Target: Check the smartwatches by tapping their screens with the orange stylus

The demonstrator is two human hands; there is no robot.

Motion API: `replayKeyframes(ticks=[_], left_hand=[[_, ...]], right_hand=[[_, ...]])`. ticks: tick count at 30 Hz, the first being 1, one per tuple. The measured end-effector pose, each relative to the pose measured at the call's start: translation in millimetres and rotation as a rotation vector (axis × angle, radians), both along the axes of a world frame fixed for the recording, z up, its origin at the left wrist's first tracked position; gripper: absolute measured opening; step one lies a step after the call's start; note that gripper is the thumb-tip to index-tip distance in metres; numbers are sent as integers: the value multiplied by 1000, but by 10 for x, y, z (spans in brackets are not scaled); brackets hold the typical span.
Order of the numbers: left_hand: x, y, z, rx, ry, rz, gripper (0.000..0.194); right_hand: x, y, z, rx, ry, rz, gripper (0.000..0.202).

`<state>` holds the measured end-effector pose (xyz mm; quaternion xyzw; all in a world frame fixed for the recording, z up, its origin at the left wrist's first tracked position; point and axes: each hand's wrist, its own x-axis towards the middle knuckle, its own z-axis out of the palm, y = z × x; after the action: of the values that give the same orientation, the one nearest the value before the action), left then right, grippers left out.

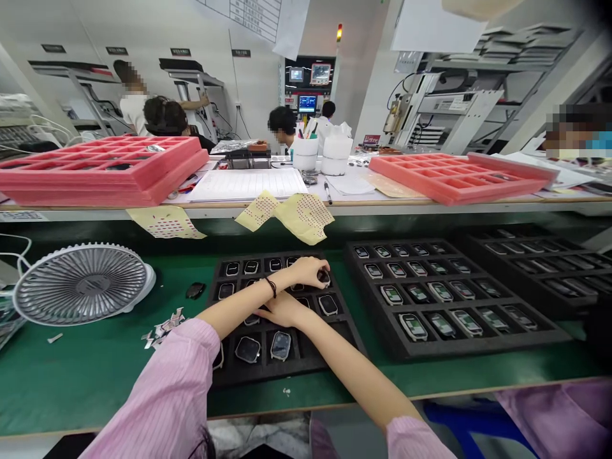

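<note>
My forearms cross over a black foam tray (306,366) that holds several watch cases in square slots. My left hand (308,272) reaches to the tray's far right corner, its fingers and thumb closed around a watch case (324,278) at a slot there. Beneath my left forearm, my right hand (283,310) is low over the middle of the tray. Its thumb points left beside a watch case, while its other fingers are hidden by the left forearm. Nearer to me, two watch cases (281,346) lie face up in the front row.
Right of this tray stands another black foam tray (411,347) filled with watch cases, with more trays beyond. A fan (90,284), a loose dark piece (195,291) and small strips (165,328) are on the left. Pink foam trays (167,172) rest on the shelf above.
</note>
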<state>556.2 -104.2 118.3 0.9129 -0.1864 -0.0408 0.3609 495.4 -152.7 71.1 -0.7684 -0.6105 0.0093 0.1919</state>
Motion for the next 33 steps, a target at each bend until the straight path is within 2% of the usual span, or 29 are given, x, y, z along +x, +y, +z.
replayKeyframes(ticks=[4, 6, 8, 10, 11, 12, 16, 20, 26, 33], left_hand=[[84, 163, -52, -307, 140, 51, 39], [85, 309, -95, -489, 230, 80, 41], [53, 458, -153, -675, 301, 125, 42], [2, 579, -215, -848, 358, 176, 39], [-24, 622, -242, -927, 386, 199, 38], [-48, 655, -266, -1000, 416, 218, 36], [-95, 697, -312, -1242, 505, 266, 28], [-111, 675, -318, -1397, 570, 271, 22], [-161, 651, -314, -1497, 647, 228, 21], [-198, 674, -314, -1526, 691, 193, 29]], right_hand=[[67, -60, 104, 128, -40, 70, 32], [124, -140, 202, 260, -55, 34, 19], [208, -258, 305, 504, -68, -146, 26], [327, -395, 382, 811, -51, -405, 27], [395, -461, 402, 912, -32, -494, 23], [465, -518, 409, 954, -12, -526, 20], [672, -612, 318, 860, 43, -409, 22], [694, -557, 206, 786, 69, -317, 26], [649, -526, 195, 854, 132, -342, 24], [658, -564, 236, 869, 333, -281, 24]])
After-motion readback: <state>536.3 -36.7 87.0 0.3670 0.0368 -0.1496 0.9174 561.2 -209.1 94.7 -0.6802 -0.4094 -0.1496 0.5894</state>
